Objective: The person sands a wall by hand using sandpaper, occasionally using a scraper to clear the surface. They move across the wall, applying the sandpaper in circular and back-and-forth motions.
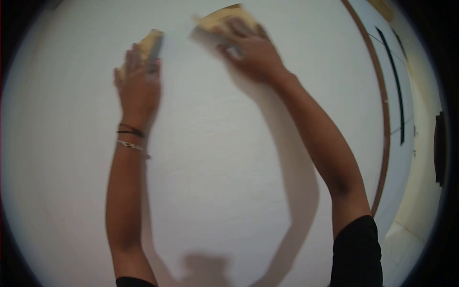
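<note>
Both my arms reach up along a broad white surface [215, 143]. My left hand [138, 79], with dark bands and a silver-coloured bracelet at the wrist, is pressed on a yellow sheet or cloth [153, 42] that shows past its fingertips. Higher and to the right, my right hand [251, 50] holds another yellow sheet or cloth [220, 18] against the surface, fingers curled over it. Motion blurs both hands slightly. What the two yellow pieces are made of cannot be told.
A curved-looking brown strip [380, 95] edges the white surface on the right. Beyond it are a thin black bar [394, 86], a pale wall and a dark object [439, 148] at the far right. Shadows of my arms and head fall on the surface.
</note>
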The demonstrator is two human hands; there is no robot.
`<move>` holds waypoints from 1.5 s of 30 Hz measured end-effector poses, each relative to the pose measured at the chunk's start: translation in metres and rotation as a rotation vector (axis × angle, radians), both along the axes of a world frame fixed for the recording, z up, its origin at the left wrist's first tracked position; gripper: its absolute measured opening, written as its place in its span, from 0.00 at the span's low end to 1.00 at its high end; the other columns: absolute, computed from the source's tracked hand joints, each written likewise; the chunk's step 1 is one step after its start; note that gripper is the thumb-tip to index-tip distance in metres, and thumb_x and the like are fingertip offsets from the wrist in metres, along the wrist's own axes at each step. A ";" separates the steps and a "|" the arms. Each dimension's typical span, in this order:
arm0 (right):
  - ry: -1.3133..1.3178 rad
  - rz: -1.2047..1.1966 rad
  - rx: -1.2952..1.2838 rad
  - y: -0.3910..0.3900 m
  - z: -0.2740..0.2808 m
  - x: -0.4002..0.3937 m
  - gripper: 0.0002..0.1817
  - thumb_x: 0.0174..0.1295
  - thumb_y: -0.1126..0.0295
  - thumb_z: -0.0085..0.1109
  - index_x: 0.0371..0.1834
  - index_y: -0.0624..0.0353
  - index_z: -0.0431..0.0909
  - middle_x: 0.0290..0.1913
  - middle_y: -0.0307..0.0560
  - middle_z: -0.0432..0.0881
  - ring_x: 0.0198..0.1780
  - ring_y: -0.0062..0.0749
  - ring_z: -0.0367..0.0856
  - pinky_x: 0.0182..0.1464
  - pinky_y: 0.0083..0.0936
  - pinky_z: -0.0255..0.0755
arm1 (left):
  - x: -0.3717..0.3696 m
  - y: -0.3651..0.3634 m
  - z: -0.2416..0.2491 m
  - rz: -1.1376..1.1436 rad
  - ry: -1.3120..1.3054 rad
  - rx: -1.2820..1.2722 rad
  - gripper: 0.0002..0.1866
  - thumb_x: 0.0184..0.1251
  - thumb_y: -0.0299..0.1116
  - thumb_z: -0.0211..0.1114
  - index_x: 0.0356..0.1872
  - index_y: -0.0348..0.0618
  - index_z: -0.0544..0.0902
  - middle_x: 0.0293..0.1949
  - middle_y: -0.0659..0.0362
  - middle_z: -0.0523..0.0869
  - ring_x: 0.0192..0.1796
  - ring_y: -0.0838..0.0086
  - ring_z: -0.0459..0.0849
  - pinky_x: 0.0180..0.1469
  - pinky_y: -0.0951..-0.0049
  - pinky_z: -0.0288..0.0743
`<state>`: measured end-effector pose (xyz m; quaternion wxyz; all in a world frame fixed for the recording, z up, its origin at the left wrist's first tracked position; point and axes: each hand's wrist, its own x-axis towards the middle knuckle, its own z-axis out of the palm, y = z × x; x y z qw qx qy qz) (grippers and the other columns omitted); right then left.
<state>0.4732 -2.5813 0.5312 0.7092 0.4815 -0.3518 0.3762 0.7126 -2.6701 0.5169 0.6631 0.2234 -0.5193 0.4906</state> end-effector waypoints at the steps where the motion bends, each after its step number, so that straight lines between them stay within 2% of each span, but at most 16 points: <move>1: 0.073 0.112 0.010 0.000 -0.004 -0.005 0.25 0.66 0.52 0.41 0.64 0.49 0.64 0.63 0.56 0.66 0.66 0.45 0.60 0.68 0.39 0.49 | 0.007 0.002 0.004 -0.094 0.048 0.139 0.31 0.69 0.50 0.46 0.62 0.33 0.63 0.59 0.40 0.68 0.62 0.55 0.65 0.62 0.56 0.58; 5: -0.249 0.081 -0.017 0.040 -0.004 -0.151 0.27 0.66 0.53 0.42 0.55 0.68 0.70 0.59 0.61 0.70 0.60 0.51 0.68 0.63 0.38 0.59 | 0.122 -0.058 0.017 -0.433 0.182 0.322 0.23 0.70 0.44 0.50 0.46 0.28 0.76 0.31 0.40 0.81 0.34 0.50 0.79 0.41 0.57 0.72; 7: -0.874 0.289 -0.120 0.078 -0.043 -0.225 0.30 0.65 0.51 0.43 0.58 0.68 0.66 0.57 0.65 0.71 0.56 0.53 0.72 0.60 0.40 0.63 | 0.229 -0.138 0.015 -0.060 0.307 0.423 0.27 0.71 0.49 0.45 0.57 0.32 0.69 0.44 0.44 0.81 0.46 0.55 0.79 0.51 0.63 0.71; 10: -1.391 0.106 -0.356 0.100 -0.081 -0.342 0.34 0.64 0.49 0.39 0.64 0.65 0.60 0.59 0.61 0.70 0.61 0.49 0.69 0.63 0.40 0.60 | 0.206 -0.107 -0.010 -0.416 0.578 0.423 0.33 0.68 0.56 0.42 0.61 0.36 0.65 0.55 0.47 0.75 0.58 0.57 0.73 0.62 0.63 0.61; 16: -0.440 -0.162 -0.307 0.028 0.004 -0.208 0.22 0.67 0.55 0.41 0.46 0.64 0.74 0.44 0.57 0.78 0.49 0.50 0.74 0.52 0.47 0.64 | 0.039 -0.035 0.029 -0.121 0.264 0.207 0.30 0.70 0.53 0.40 0.63 0.39 0.62 0.60 0.48 0.69 0.61 0.55 0.69 0.61 0.51 0.58; 18: -0.195 -0.008 -0.262 0.001 0.020 -0.118 0.23 0.66 0.58 0.39 0.62 0.54 0.66 0.60 0.57 0.70 0.65 0.47 0.62 0.62 0.54 0.50 | -0.044 0.001 0.034 0.154 0.183 0.166 0.29 0.71 0.51 0.39 0.64 0.41 0.62 0.66 0.51 0.62 0.66 0.58 0.63 0.66 0.53 0.52; 23: -0.160 0.104 0.063 0.035 0.013 -0.100 0.28 0.64 0.50 0.41 0.65 0.48 0.62 0.66 0.54 0.63 0.68 0.47 0.56 0.69 0.38 0.47 | -0.091 0.011 0.046 0.063 0.067 -0.012 0.26 0.70 0.46 0.44 0.63 0.42 0.64 0.61 0.48 0.69 0.62 0.51 0.66 0.64 0.55 0.57; 25: -0.289 0.131 0.072 0.059 0.006 -0.179 0.30 0.64 0.51 0.42 0.65 0.56 0.62 0.66 0.55 0.63 0.67 0.48 0.58 0.68 0.35 0.50 | -0.015 -0.036 0.049 0.266 -0.067 0.015 0.22 0.70 0.40 0.50 0.57 0.33 0.69 0.42 0.43 0.77 0.41 0.60 0.76 0.46 0.61 0.71; 27: -0.414 0.264 -0.095 0.088 -0.019 -0.279 0.30 0.64 0.53 0.43 0.65 0.63 0.61 0.64 0.57 0.64 0.67 0.47 0.58 0.68 0.36 0.51 | 0.065 -0.070 0.037 -0.554 0.174 0.505 0.19 0.71 0.37 0.48 0.56 0.34 0.71 0.36 0.50 0.82 0.30 0.65 0.80 0.33 0.71 0.74; 28: -0.615 0.261 -0.108 0.107 -0.034 -0.313 0.30 0.65 0.55 0.42 0.66 0.62 0.59 0.66 0.55 0.63 0.68 0.45 0.57 0.68 0.35 0.50 | 0.136 -0.139 0.029 0.113 0.073 0.048 0.19 0.72 0.40 0.45 0.51 0.34 0.73 0.40 0.52 0.82 0.36 0.66 0.81 0.36 0.73 0.74; 30: -0.801 0.235 -0.160 0.131 -0.057 -0.354 0.29 0.66 0.55 0.39 0.67 0.59 0.58 0.66 0.58 0.60 0.69 0.47 0.55 0.69 0.38 0.47 | 0.114 -0.084 0.001 -0.808 0.618 0.407 0.21 0.71 0.46 0.46 0.49 0.38 0.74 0.42 0.50 0.82 0.42 0.64 0.82 0.42 0.68 0.74; 33: -0.756 -0.114 -0.333 0.101 -0.040 -0.360 0.32 0.67 0.51 0.38 0.63 0.70 0.60 0.64 0.63 0.63 0.66 0.53 0.59 0.68 0.40 0.48 | 0.041 -0.023 0.001 -0.077 0.808 0.561 0.25 0.68 0.53 0.47 0.52 0.41 0.73 0.45 0.50 0.81 0.46 0.62 0.80 0.50 0.64 0.72; 40: -0.083 0.202 0.064 0.055 -0.028 -0.189 0.24 0.65 0.51 0.39 0.64 0.41 0.66 0.69 0.46 0.59 0.72 0.36 0.51 0.71 0.43 0.37 | -0.202 0.074 -0.009 0.434 0.077 -0.146 0.26 0.71 0.41 0.45 0.63 0.35 0.62 0.61 0.49 0.68 0.59 0.58 0.66 0.61 0.57 0.58; 43: -0.100 0.048 0.133 0.076 -0.026 -0.228 0.26 0.66 0.51 0.40 0.66 0.43 0.62 0.68 0.46 0.61 0.70 0.39 0.54 0.69 0.38 0.48 | -0.150 0.054 -0.009 -0.198 0.172 0.317 0.24 0.71 0.42 0.47 0.57 0.31 0.69 0.47 0.44 0.76 0.50 0.56 0.70 0.57 0.63 0.63; 44: -0.231 0.129 0.079 0.086 -0.034 -0.257 0.27 0.65 0.54 0.43 0.66 0.51 0.61 0.66 0.49 0.63 0.67 0.44 0.58 0.68 0.37 0.52 | -0.088 0.016 -0.012 0.446 -0.013 0.220 0.22 0.72 0.39 0.46 0.54 0.27 0.70 0.39 0.43 0.77 0.45 0.53 0.72 0.54 0.61 0.64; 45: -0.347 0.205 0.016 0.091 -0.039 -0.289 0.28 0.65 0.57 0.45 0.66 0.59 0.60 0.65 0.53 0.64 0.64 0.49 0.61 0.67 0.36 0.53 | -0.030 -0.022 -0.014 -0.079 0.099 0.388 0.20 0.74 0.36 0.42 0.52 0.26 0.71 0.39 0.43 0.78 0.42 0.53 0.74 0.50 0.59 0.67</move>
